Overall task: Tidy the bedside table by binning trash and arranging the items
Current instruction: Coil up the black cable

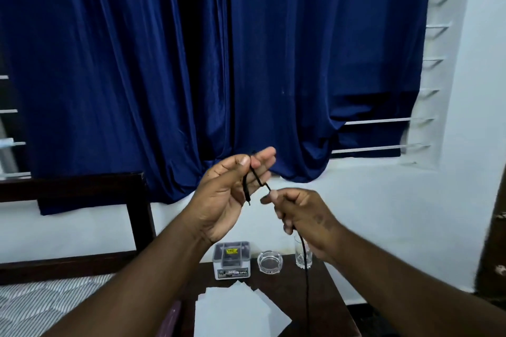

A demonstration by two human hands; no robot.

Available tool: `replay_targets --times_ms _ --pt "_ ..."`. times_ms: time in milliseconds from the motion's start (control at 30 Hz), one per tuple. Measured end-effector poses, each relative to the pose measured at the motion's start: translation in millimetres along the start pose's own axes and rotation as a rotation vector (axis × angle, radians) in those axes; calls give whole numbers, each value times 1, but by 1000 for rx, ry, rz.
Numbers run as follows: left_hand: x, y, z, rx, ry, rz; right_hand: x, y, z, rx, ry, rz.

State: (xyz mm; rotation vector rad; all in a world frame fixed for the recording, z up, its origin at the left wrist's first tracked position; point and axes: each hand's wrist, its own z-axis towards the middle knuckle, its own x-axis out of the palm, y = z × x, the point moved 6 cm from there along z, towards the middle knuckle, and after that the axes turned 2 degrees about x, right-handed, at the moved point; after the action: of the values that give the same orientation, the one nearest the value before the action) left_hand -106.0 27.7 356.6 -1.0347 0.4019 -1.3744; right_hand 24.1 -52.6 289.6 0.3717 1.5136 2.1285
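Head view: I see both hands raised in front of a blue curtain, above the counter.
Cable look: thin black cable, bent into a small loop between the hands, its short end with a plug tip hanging down beside the left palm.
Left hand: thumb and forefinger pinch the top of the loop; the other fingers are spread loosely behind it.
Right hand: thumb and forefinger pinch the cable just below the loop, the remaining fingers curled around it.
Cable run: from the right hand it drops straight down in front of the drinking glass and past the counter's front.
Counter items: I see a small clear plastic box at the back left, a glass ashtray just beside it, then the glass; white papers lie nearer me.
Bed: striped mattress to the left, touching the counter's side as far as I can tell.
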Motion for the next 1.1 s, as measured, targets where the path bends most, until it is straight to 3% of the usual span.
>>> replay_targets --times_ms 167,433,633,733,1000,1100 --pt "-40 -1 0 29 -196 277 10 2 -18 22 46 -157" --pt "-38 13 -10 -105 -99 680 11 73 -8 -200 36 -669" --pt "-35 13 -11 -164 -72 584 1 102 7 -285 -16 -889" --pt "-30 13 -13 -196 -22 534 -5 104 15 -294 10 -797" --pt "-4 4 -20 -150 50 248 -17 73 27 -203 -37 -104" --pt "6 -2 -16 -122 83 123 -11 44 24 -108 -87 40"
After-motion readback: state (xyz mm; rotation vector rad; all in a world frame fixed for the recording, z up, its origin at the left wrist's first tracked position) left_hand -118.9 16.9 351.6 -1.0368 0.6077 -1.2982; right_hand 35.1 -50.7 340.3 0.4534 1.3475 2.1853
